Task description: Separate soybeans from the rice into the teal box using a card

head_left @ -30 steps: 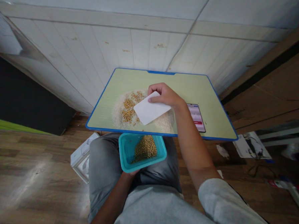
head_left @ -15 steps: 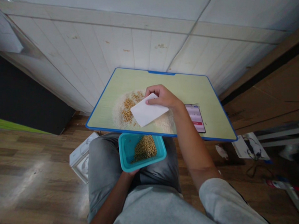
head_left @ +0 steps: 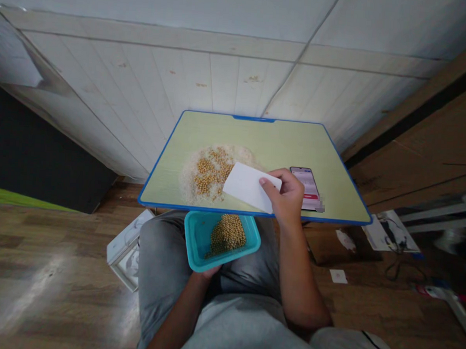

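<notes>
My right hand (head_left: 288,194) grips a white card (head_left: 251,187) by its right end, thumb on top, over the table's front right of centre. Just left of the card lies a spread of soybeans (head_left: 205,178) mixed with white rice grains (head_left: 188,180). Below the table's front edge, my left hand (head_left: 211,271) holds a teal plastic container (head_left: 189,240) from underneath; most of its fingers are hidden by the container. Inside, a heap of soybeans (head_left: 230,232) rests toward the right side.
The small table (head_left: 293,138) has a pale green top and blue rim. A smartphone (head_left: 308,186) lies on its right side, beside my right hand. A white box (head_left: 125,247) stands on the floor at left. Cardboard (head_left: 422,137) rises at right.
My right hand has moved right and toward me with the card, uncovering more of the soybeans and rice. The teal container stays nearly in place.
</notes>
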The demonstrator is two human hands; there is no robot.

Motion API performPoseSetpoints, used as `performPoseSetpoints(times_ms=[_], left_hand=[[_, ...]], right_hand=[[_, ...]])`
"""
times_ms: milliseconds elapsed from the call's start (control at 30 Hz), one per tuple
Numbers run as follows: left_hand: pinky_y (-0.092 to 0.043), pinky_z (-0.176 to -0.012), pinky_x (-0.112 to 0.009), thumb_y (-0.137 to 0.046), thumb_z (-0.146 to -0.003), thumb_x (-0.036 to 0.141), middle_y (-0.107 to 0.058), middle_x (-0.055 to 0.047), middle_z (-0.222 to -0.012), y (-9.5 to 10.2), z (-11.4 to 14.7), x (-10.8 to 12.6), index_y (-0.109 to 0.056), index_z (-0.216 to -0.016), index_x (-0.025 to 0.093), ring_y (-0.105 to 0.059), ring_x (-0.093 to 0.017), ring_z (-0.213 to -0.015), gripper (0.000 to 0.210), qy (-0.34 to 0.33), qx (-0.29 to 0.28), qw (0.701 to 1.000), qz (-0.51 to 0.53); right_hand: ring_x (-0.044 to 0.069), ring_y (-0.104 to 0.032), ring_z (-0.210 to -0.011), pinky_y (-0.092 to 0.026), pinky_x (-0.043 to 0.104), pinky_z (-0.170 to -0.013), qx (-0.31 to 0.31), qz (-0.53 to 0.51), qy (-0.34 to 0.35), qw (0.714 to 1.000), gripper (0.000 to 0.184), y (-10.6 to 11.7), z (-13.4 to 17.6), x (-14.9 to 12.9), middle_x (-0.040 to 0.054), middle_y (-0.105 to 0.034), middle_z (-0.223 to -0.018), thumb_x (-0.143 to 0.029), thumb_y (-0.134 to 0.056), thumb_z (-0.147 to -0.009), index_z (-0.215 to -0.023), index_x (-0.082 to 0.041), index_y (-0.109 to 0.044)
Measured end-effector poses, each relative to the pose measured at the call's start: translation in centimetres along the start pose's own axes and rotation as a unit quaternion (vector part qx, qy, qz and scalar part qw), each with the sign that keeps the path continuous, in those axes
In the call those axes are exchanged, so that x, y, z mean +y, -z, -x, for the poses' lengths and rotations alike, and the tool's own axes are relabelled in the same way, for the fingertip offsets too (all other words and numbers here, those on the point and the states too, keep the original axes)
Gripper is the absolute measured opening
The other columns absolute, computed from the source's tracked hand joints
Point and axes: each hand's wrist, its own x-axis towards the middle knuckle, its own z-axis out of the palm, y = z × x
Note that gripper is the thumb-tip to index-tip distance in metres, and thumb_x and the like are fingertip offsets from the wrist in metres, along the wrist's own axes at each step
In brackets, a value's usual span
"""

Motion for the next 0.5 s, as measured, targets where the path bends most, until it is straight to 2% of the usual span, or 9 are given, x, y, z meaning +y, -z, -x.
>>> performPoseSetpoints(times_ms=[67,133,233,333,500], left_hand=[[-0.045,-0.126,-0.058,-0.01,-0.109,0.064,-0.083,-0.01,-0.126,0.5,-0.1,0.2,-0.082,-0.128,0.02,-0.069,-0.03,-0.137,0.086,-0.013,0.015,1.0,-0.011],[-0.049,-0.122,-0.058,-0.001,-0.108,0.064,-0.083,-0.012,-0.126,0.4,-0.2,0.2,-0.085,-0.12,0.017,-0.073,-0.031,-0.13,0.096,-0.018,0.026,0.999,-0.019],[-0.054,-0.117,-0.056,0.007,-0.105,0.066,-0.078,-0.011,-0.134,-0.1,-0.1,0.2,-0.084,-0.122,0.018,-0.075,-0.031,-0.126,0.104,-0.025,0.041,0.999,-0.025],[-0.056,-0.115,-0.052,0.006,-0.104,0.069,-0.078,-0.009,-0.135,-0.7,0.0,0.0,-0.084,-0.122,0.02,-0.075,-0.029,-0.125,0.104,-0.033,0.057,0.997,-0.03],[-0.05,-0.121,-0.05,-0.003,-0.104,0.072,-0.078,-0.008,-0.136,-2.0,0.1,0.1,-0.084,-0.121,0.021,-0.075,-0.028,-0.126,0.097,-0.039,0.086,0.995,-0.035]], right_hand=[[0.014,-0.055,-0.061,-0.04,0.026,-0.054,0.016,0.007,-0.013,1.0,0.015,0.0,1.4,0.3,-0.0029,-0.065,-0.067,-0.034,-0.079,-0.08,-0.075,-0.023,-0.07],[0.014,-0.057,-0.062,-0.043,0.026,-0.055,0.019,0.012,-0.011,1.0,0.014,-0.2,2.2,0.4,-0.0023,-0.067,-0.068,-0.033,-0.079,-0.081,-0.075,-0.022,-0.071],[0.014,-0.059,-0.062,-0.045,0.026,-0.055,0.01,0.018,-0.001,1.0,0.014,-0.6,2.5,0.3,-0.0021,-0.069,-0.068,-0.032,-0.08,-0.082,-0.076,-0.022,-0.073],[0.014,-0.059,-0.06,-0.043,0.025,-0.053,-0.01,0.015,0.006,1.0,0.013,-0.8,2.5,0.1,-0.0021,-0.069,-0.067,-0.031,-0.081,-0.081,-0.076,-0.022,-0.074],[0.012,-0.057,-0.057,-0.041,0.024,-0.051,-0.022,0.014,0.016,1.0,0.011,-0.8,2.6,0.1,-0.0028,-0.069,-0.066,-0.028,-0.081,-0.08,-0.076,-0.022,-0.074]])
